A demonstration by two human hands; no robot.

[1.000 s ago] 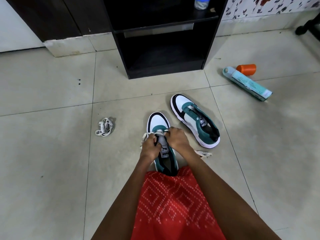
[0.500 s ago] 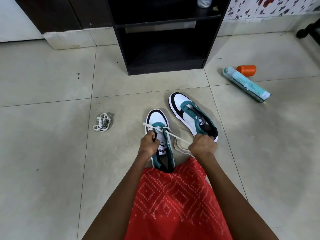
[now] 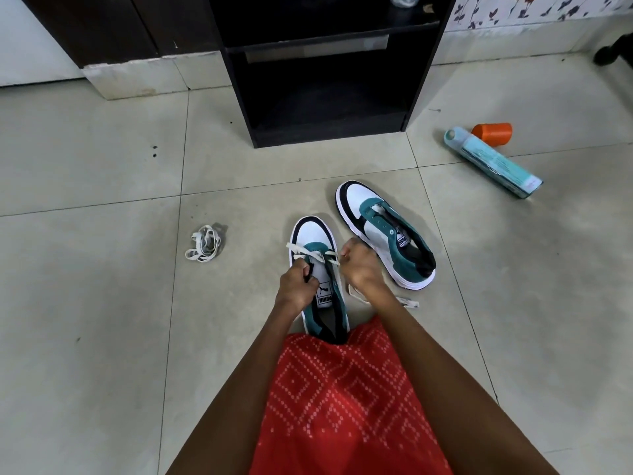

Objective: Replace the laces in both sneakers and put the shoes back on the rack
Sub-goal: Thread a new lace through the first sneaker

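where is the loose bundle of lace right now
In the head view the bundled lace lies on the floor, left of the sneaker being laced and clear of it.

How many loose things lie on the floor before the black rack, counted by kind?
Sneakers: 2
Laces: 2, one bundled, one half threaded in the near sneaker
Spray cans: 1
Orange caps: 1
Total: 6
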